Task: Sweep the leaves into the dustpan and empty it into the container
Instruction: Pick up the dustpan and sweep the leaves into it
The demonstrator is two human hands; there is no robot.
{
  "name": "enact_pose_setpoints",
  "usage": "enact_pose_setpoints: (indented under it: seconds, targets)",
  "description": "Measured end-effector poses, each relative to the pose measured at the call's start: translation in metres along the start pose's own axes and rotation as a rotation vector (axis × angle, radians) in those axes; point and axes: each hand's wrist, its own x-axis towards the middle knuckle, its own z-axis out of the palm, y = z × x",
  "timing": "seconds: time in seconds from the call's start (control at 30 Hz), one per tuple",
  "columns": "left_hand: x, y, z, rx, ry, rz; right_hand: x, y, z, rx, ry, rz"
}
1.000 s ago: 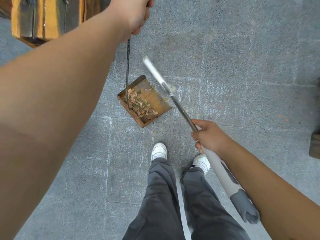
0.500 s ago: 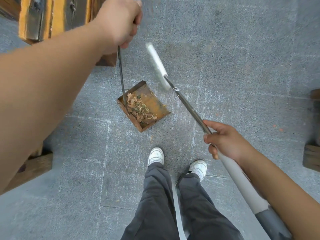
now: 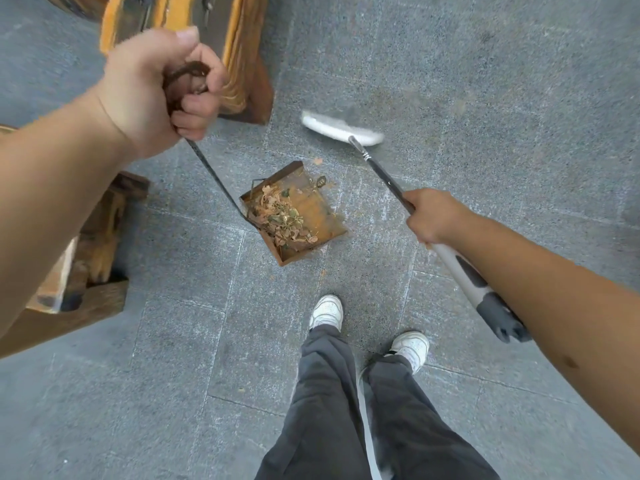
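Note:
A rusty metal dustpan (image 3: 320,225) sits low over the grey paving, with a heap of dry leaves (image 3: 282,221) in its back half. Its long thin rod runs up to my left hand (image 3: 156,91), which grips the looped top of the handle. My right hand (image 3: 434,216) grips the broom handle (image 3: 460,268) partway down. The white broom head (image 3: 341,129) is blurred, beyond the dustpan's open side and apart from it. A loose leaf (image 3: 318,161) lies on the paving just past the pan.
A yellow-brown wooden bench or post (image 3: 239,64) stands at the top left, behind my left hand. More wooden furniture (image 3: 93,244) is at the left edge. My two white shoes (image 3: 327,311) and grey trousers stand just below the dustpan.
The view has shifted, so the wooden pieces on the left show more. My left hand sits lower in the frame, its grip on the handle loop now visible. The broom head has turned broadside.

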Motion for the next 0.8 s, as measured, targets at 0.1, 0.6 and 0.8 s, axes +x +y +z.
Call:
enact_pose_setpoints:
  seconds: [0.1,0.6,0.8]
  targets:
    - [-0.007,-0.003,-0.007,0.010,-0.036,-0.036,0.007,-0.022,0.005,-0.150,-0.017,0.005]
    - [0.056,-0.004,-0.001,0.180,0.038,-0.081,-0.071,0.071,0.029,0.061,-0.023,0.026]
    - [0.090,-0.005,0.001,0.150,0.060,-0.157,-0.053,0.059,0.037,-0.072,-0.001,0.123]
